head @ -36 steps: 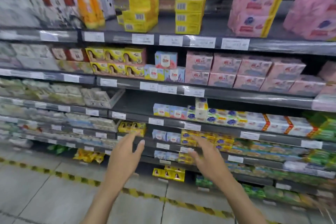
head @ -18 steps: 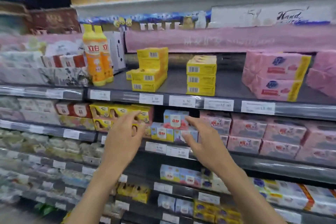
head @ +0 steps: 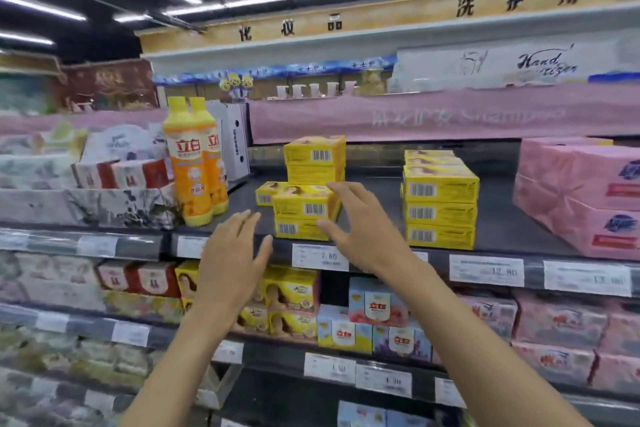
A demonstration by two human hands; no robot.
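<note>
Yellow boxes [head: 304, 208] on dark supermarket shelf [head: 498, 218]

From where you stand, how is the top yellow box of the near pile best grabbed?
Take the top yellow box by its two short ends, coming from the front. It lies flat, barcode face outward, and both ends look free; the right hand hovers beside one.

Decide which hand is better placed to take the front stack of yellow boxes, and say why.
Probably right. The right hand, open, brackets the right side of the front stack of yellow boxes, thumb low and fingers high. The left hand, also open, sits lower, before the shelf edge.
</note>
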